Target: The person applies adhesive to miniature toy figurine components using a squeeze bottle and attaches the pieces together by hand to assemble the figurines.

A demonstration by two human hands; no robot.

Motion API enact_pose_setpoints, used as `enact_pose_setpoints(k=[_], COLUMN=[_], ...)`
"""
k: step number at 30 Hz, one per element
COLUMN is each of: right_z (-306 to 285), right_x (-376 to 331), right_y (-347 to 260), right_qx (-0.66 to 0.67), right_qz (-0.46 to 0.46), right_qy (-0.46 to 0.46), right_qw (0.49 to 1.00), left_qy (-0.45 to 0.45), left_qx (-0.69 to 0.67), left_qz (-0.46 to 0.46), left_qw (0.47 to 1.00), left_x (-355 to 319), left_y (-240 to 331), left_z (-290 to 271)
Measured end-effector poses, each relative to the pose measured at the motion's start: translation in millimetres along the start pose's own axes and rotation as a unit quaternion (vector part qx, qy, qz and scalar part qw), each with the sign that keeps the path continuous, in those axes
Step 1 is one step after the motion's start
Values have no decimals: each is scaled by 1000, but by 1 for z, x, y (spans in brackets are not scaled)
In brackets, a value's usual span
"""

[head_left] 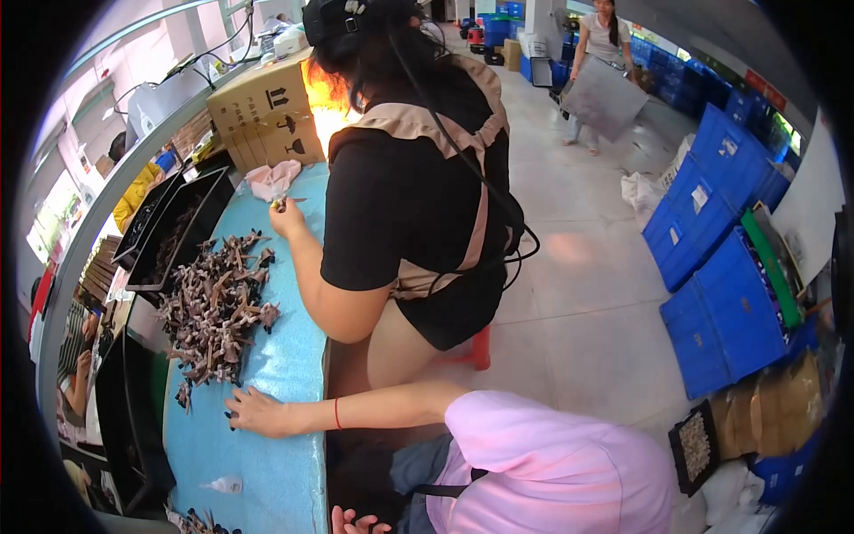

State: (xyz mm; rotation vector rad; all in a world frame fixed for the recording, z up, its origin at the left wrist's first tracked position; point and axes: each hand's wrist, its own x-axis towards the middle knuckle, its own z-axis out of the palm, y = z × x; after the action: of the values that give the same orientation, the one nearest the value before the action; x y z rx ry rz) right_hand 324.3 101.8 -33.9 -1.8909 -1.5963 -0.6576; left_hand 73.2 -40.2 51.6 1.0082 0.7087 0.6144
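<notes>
My right hand (pixel 258 413) reaches across the blue tabletop (pixel 289 369), a red cord round its wrist. Its fingers close on a small dark piece (pixel 233 418) just below a pile of small brown-grey, figure-like parts with black tips (pixel 213 311). The fingers hide most of that piece. Low in the picture, beside the table edge, my left hand (pixel 358 522) is partly cut off by the frame. Its fingers are apart and loosely bent, with nothing visible in them. A small white bottle (pixel 227 485) lies on the table below my right hand.
A co-worker in black (pixel 418 178) sits beyond me, holding a small thing by a pink cloth (pixel 273 181). Black trays (pixel 182 231) line the table's far side; a carton (pixel 262 116) stands behind. Blue crates (pixel 721 311) stack at right. Another person (pixel 605 53) carries a grey panel (pixel 605 98).
</notes>
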Motion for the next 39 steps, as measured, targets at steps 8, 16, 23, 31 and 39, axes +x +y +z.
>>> enact_pose_setpoints(k=[8, 16, 23, 31, 39], right_z=[2, -54, -127, -174, -175], right_x=[-2, -15, -44, -78, -86], right_y=[-2, -23, -38, -69, -83], right_qx=[53, 217, 459, 540, 535], right_qz=[-6, 45, 123, 82, 148], right_qy=[-30, 10, -38, -106, -113], right_qw=[998, 975, 879, 831, 824], left_qy=[-11, 33, 99, 85, 72], left_qx=[11, 70, 264, 294, 322], left_qz=[-19, 33, 244, 263, 280], left_qw=[1000, 996, 928, 915, 902], left_x=[1, -3, 4, 8, 10], left_y=[1, 0, -9, -10, -12], left_z=[3, 9, 1, -1, -2])
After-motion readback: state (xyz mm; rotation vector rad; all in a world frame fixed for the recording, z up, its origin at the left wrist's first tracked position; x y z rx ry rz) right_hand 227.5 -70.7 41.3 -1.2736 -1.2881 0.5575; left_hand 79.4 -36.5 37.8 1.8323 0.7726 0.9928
